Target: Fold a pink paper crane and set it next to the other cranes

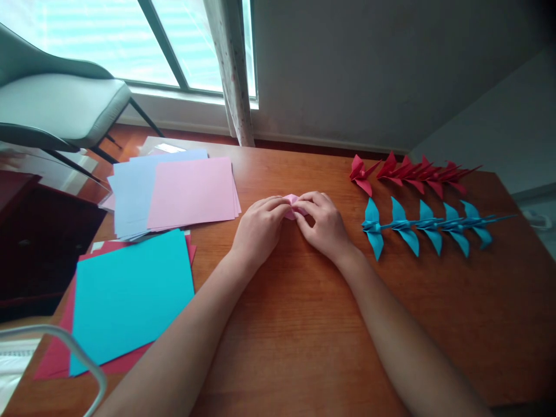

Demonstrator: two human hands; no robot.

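A small piece of folded pink paper (290,200) lies at the middle of the table, between my two hands and mostly covered by them. My left hand (263,226) is closed on its left side, fingertips pressed to the paper. From the right, my right hand (324,220) pinches the same paper with thumb and fingers. The exact shape of the fold is hidden under my fingers. To the right of my hands stand a row of red paper cranes (402,171) and, nearer me, a row of blue paper cranes (428,223).
On the left of the wooden table (295,347) lie pink sheets (191,194) over pale blue sheets (130,197). Nearer me, a blue sheet (130,301) rests on red sheets (52,359). A grey chair (65,104) stands by the window, and a white curved tube (82,353) shows at lower left.
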